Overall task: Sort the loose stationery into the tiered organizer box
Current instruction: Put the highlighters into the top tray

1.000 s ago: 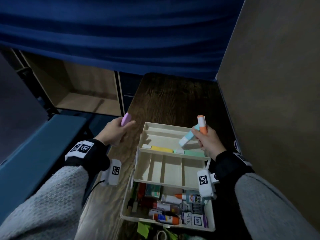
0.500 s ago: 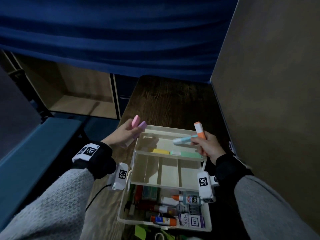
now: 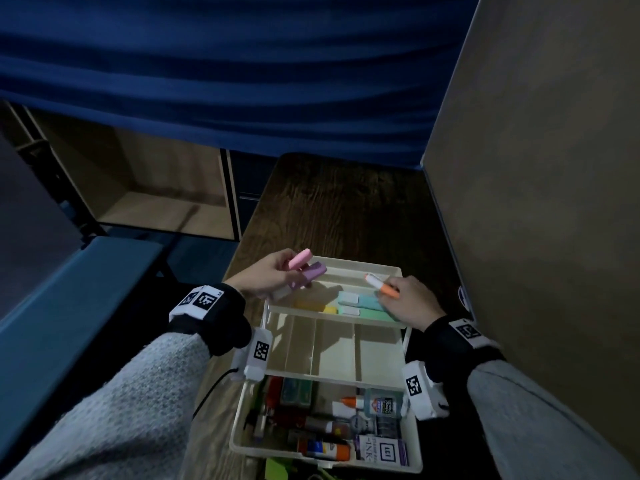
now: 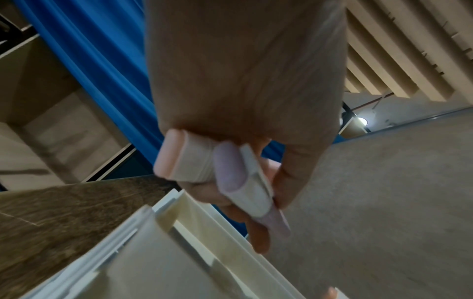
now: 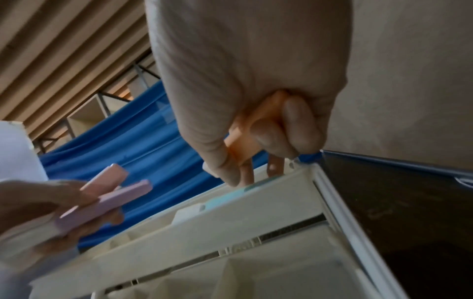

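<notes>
A cream tiered organizer box (image 3: 377, 270) stands open on the dark wood table. My left hand (image 3: 273, 277) hovers at the top tier's left end and grips a pink highlighter (image 3: 300, 258) and a purple highlighter (image 3: 313, 273), also seen as pink highlighter (image 4: 170, 155) and purple highlighter (image 4: 230, 168). My right hand (image 3: 405, 299) holds an orange highlighter (image 3: 381, 285) over the tier's right end, with its fingers down on a blue highlighter (image 3: 360, 299). A green highlighter (image 3: 372, 312) and a yellow highlighter (image 3: 317, 305) lie in the same tier. The orange highlighter (image 5: 256, 129) sits inside curled fingers.
The middle tier (image 3: 332, 344) has several empty compartments. The bottom tier (image 3: 242, 441) holds glue bottles, an ink box and other supplies. A beige partition (image 3: 536, 202) rises close on the right. A blue curtain (image 3: 242, 81) hangs behind, and an open shelf (image 3: 156, 188) stands to the left.
My right hand has lowered into the top tier and laid the blue highlighter down beside the green one. My left hand moved right, over the tier's left end, with both highlighters.
</notes>
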`<action>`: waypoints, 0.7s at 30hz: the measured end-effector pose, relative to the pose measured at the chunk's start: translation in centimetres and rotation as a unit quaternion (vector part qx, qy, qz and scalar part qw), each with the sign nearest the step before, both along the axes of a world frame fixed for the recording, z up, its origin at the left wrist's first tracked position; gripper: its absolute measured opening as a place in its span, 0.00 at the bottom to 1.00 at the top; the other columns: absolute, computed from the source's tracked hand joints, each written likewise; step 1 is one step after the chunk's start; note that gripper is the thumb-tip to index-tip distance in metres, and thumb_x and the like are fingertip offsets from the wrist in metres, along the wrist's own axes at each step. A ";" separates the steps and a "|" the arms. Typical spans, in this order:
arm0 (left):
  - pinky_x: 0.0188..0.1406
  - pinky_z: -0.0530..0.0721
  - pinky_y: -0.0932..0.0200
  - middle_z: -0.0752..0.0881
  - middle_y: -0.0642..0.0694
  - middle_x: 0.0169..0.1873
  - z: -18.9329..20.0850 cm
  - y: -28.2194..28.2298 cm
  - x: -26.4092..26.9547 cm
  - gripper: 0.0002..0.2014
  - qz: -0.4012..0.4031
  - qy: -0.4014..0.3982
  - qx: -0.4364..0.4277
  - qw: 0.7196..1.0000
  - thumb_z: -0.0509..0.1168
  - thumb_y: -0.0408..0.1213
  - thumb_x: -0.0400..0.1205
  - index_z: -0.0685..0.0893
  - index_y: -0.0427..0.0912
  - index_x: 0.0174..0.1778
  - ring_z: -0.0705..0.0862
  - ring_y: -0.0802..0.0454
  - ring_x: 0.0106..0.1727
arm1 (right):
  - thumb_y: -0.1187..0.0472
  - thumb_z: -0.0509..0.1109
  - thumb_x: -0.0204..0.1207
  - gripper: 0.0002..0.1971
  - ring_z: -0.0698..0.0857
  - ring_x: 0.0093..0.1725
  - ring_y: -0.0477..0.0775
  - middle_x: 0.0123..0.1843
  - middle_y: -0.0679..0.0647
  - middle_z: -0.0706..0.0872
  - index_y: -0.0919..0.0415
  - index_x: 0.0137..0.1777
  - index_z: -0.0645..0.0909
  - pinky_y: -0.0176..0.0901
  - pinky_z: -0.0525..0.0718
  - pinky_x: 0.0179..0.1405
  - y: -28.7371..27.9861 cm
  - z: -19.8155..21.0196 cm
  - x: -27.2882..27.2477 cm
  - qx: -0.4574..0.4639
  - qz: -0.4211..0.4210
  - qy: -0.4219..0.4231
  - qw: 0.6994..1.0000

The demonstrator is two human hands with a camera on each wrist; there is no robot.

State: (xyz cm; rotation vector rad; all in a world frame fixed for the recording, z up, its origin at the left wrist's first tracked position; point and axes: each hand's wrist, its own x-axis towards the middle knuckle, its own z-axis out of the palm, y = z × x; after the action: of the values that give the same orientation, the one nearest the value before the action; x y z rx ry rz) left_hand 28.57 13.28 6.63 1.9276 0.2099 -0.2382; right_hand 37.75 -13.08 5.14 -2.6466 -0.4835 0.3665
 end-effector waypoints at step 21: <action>0.60 0.79 0.44 0.80 0.42 0.55 0.6 -2.6 2.6 0.15 -0.199 0.001 0.380 0.903 0.62 0.49 0.83 0.81 0.43 0.57 0.80 0.43 0.55 | 0.55 0.65 0.76 0.26 0.68 0.64 0.57 0.65 0.53 0.70 0.40 0.73 0.62 0.55 0.65 0.60 1.9 -1.9 0.4 -0.149 0.152 -0.182 0.960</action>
State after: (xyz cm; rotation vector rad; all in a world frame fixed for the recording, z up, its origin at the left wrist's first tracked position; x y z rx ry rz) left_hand 31.21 10.71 7.26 2.7450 -0.1235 -0.4818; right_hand 38.18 -11.14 3.24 -2.9462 -1.0341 0.0365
